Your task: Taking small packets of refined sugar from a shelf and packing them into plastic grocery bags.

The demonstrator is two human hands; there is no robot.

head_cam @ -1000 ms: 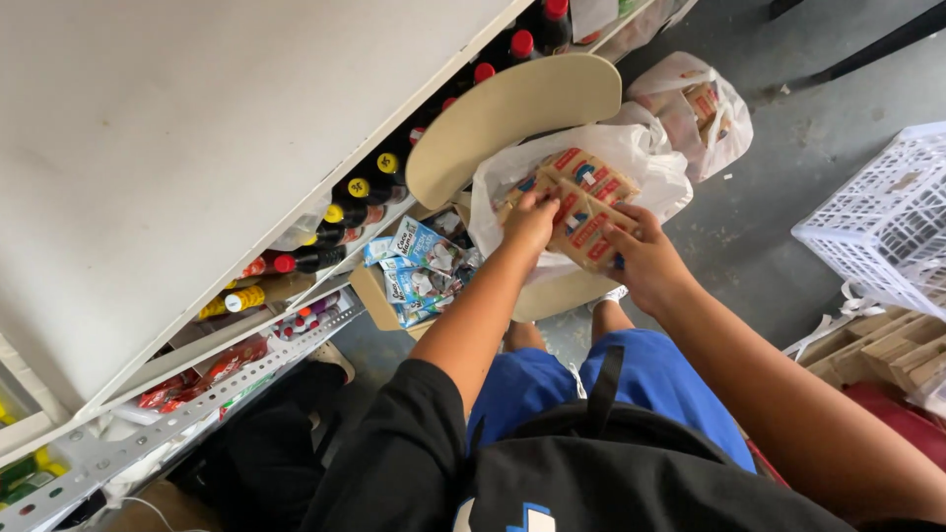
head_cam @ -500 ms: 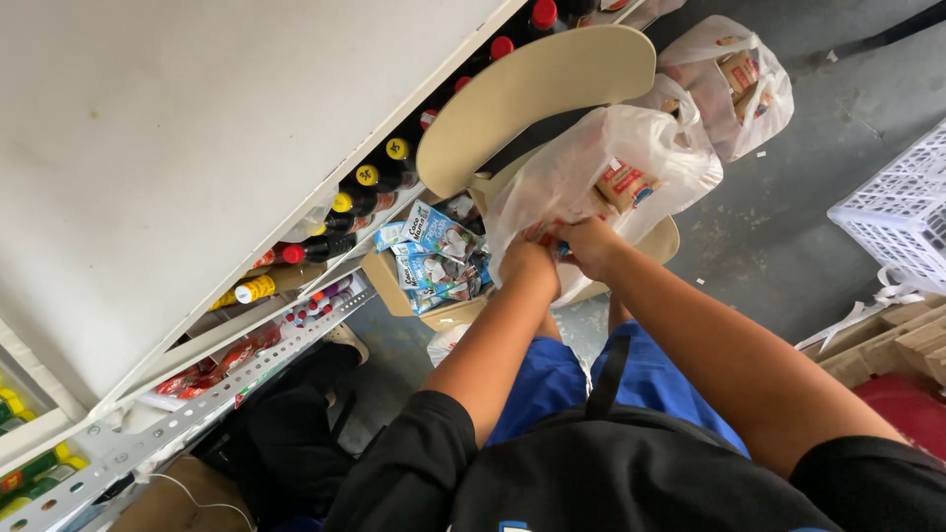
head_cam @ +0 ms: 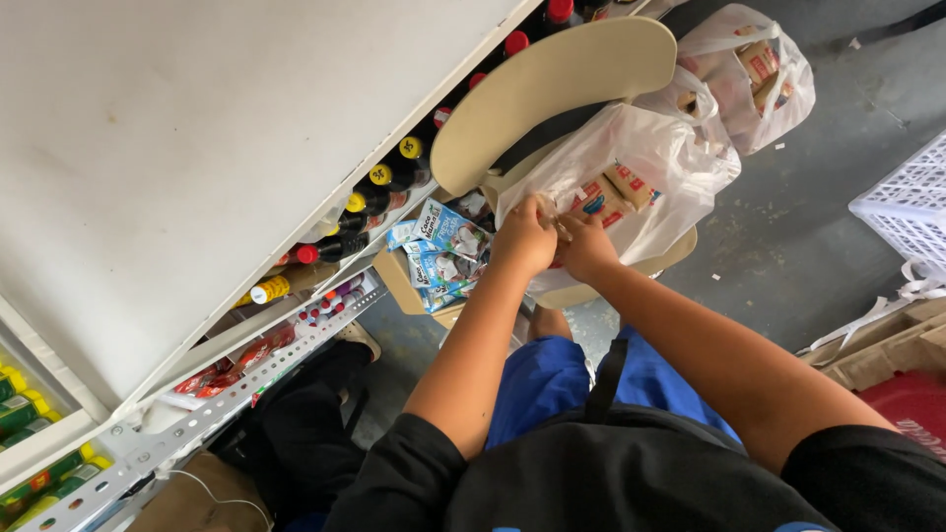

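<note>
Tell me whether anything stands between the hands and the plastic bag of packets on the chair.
Nothing visible does. The left hand and right hand are already on the near edge of the plastic bag, pinching it together. The bag rests on the chair, with the packets inside.

Beige plastic chair carried white plastic bag of small cartons on seat. Grey concrete floor bore second filled bag, white crate, open box of blue-and-white packets. Metal shelf held dark bottles in row.
</note>
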